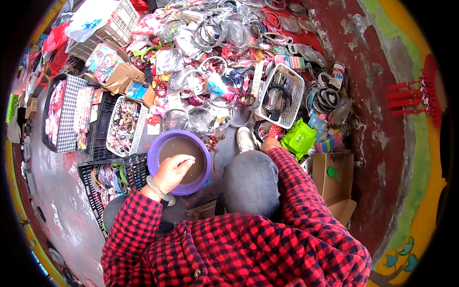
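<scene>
A round purple bowl [155, 149] holding murky brown liquid sits on the ground in front of my knees. My left hand [171, 173] hovers over its near side with the fingers bunched together, fingertips pointing into the bowl; whether something small is pinched in them I cannot tell. A pale bangle circles that wrist. My right hand [270, 143] lies beyond my right knee, next to a pale shoe [245, 139], mostly hidden by the red-and-black checked sleeve. Its fingers are not visible.
Bagged bangles and hair ornaments [210, 33] cover the ground ahead. A white basket [292, 98] stands at right, another white basket [139, 125] and black crates [135, 167] at left. A cardboard box [333, 178] and green toy [298, 138] lie right, near a red wall [382, 95].
</scene>
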Motion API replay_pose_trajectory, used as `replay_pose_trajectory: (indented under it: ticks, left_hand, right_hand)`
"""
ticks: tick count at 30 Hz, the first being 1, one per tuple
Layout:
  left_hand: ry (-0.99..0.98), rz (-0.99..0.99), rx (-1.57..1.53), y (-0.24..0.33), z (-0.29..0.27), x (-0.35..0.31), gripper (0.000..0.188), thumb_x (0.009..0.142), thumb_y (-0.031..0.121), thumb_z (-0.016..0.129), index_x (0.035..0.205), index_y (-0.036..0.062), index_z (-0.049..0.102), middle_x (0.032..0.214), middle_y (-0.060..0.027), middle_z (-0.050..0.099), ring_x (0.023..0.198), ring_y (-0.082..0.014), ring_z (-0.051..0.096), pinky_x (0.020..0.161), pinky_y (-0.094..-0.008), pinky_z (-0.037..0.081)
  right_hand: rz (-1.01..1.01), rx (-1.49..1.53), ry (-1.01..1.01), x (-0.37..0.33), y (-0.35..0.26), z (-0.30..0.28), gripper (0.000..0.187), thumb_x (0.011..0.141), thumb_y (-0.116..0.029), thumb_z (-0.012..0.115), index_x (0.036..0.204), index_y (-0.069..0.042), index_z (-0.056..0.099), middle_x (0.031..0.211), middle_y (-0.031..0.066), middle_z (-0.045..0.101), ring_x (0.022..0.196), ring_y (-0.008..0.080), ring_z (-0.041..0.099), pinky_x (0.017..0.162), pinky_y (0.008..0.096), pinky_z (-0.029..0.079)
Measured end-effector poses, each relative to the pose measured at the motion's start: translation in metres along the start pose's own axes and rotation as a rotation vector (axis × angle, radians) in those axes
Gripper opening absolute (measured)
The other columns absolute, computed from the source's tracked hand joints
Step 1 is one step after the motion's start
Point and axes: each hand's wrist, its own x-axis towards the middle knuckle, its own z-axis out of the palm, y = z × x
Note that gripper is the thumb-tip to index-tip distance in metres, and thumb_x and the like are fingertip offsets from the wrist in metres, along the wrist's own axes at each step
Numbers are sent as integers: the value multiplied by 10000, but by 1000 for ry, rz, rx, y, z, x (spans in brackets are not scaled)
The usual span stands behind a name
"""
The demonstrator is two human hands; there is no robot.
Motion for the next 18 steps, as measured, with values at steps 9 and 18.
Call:
replay_pose_trajectory:
  ticks: [9,18]
  left_hand:
    - [18,110,125,18,-1,-9,201,851,163,553,944,-4,616,856,-136,647,785,-233,630,689,-298,472]
    - [81,219,138,18,-9,-15,235,854,203,547,941,-3,621,820,-139,645,753,-213,621,682,-299,467]
  right_hand:
    - [-270,119,310,-86,22,-87,292,784,-330,554,802,-46,620,760,209,602,761,357,596,689,421,471]
    - [-607,1090,148,-158,39,-200,218,880,-212,508,839,-26,614,789,13,590,740,95,520,696,243,421]
